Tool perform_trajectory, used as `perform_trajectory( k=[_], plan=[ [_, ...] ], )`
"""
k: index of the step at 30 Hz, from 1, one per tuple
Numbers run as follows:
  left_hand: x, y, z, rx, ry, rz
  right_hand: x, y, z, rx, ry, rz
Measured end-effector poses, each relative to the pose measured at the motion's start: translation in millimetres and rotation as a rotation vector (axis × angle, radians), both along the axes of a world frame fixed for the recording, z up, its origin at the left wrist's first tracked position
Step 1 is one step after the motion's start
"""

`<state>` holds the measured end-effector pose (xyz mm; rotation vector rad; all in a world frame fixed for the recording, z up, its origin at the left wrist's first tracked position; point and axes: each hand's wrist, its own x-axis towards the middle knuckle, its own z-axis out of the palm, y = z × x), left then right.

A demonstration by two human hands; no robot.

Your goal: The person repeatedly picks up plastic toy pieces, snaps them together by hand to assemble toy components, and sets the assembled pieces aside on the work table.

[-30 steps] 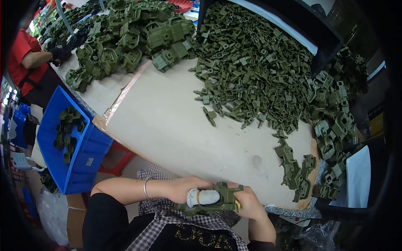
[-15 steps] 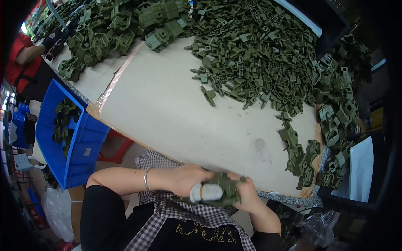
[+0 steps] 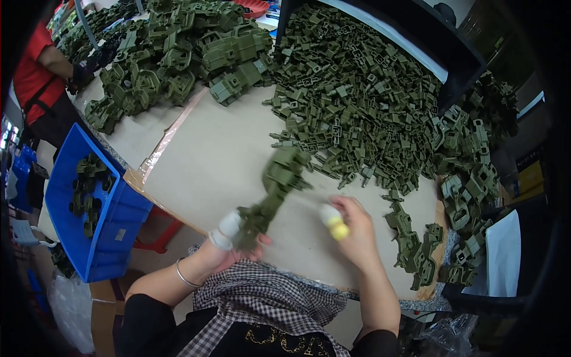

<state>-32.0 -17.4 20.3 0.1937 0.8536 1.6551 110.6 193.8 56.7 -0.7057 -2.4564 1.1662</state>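
My left hand (image 3: 225, 253) is closed around the lower end of a long olive-green plastic toy vehicle body (image 3: 279, 177). A white wrap covers one of its digits. The body tilts away from me over the table, its far end near the pile of small parts. Apart from it, to the right, my right hand (image 3: 357, 232) hovers above the bare table. White and yellow wrapping covers one digit there, and its curled fingers are smeared by motion. Whether anything small is between them cannot be made out. Small olive-green plastic parts (image 3: 357, 107) lie heaped beyond both hands.
More vehicle bodies (image 3: 172, 53) are piled at the far left, others (image 3: 410, 238) at the right edge. A blue bin (image 3: 119, 238) with green wheeled pieces stands left of the table (image 3: 202, 149). Behind it is a person in red (image 3: 38, 65). A black rack (image 3: 386, 27) stands over the heap.
Both hands were together on the toy body close to my apron. Now the left hand has lifted it forward over the table, and the right hand has moved off it to the right.
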Motion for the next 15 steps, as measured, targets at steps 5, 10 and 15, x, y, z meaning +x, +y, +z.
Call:
perform_trajectory(
  k=[5,10,15],
  plan=[
    [-15,-9,-17,-0.008,-0.092,0.071,-69,-9,-47,0.494,-0.123,-0.055],
    [-17,-15,-12,-0.009,0.045,0.120,-36,-11,-20,0.134,0.028,-0.011],
    [-4,-1,-10,0.127,0.322,0.032,15,-48,14,-0.419,-0.042,0.316]
  ],
)
